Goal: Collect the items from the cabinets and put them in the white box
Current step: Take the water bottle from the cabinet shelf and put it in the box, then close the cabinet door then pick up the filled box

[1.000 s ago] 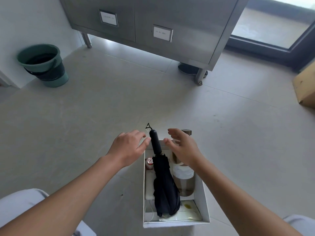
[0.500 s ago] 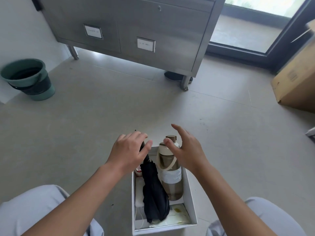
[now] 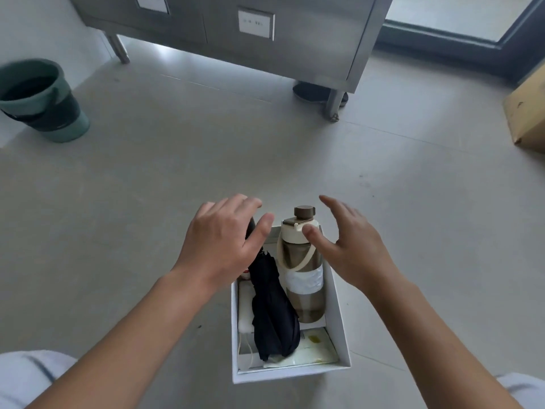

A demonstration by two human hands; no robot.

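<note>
The white box (image 3: 339, 317) stands on the floor between my knees. In it lie a folded black umbrella (image 3: 272, 311), a brown water bottle (image 3: 303, 278) with a cream lid and brown cap, a white flat item (image 3: 244, 308) along the left wall and a pale packet (image 3: 315, 343) at the near end. My left hand (image 3: 224, 243) hovers over the umbrella's handle end, fingers relaxed, hiding the handle. My right hand (image 3: 351, 249) is spread just right of the bottle, thumb near its lid, holding nothing.
A steel cabinet (image 3: 295, 28) on legs stands ahead, its doors closed with white labels. A green bucket (image 3: 41, 98) sits at the far left by the wall. A cardboard box (image 3: 528, 113) lies at the right edge. A dark window frame (image 3: 442, 45) runs behind.
The view has tilted down and closer to the box. Both hands stay over its far end; the right hand has drawn slightly right of the bottle, and the bottle's cap shows fully.
</note>
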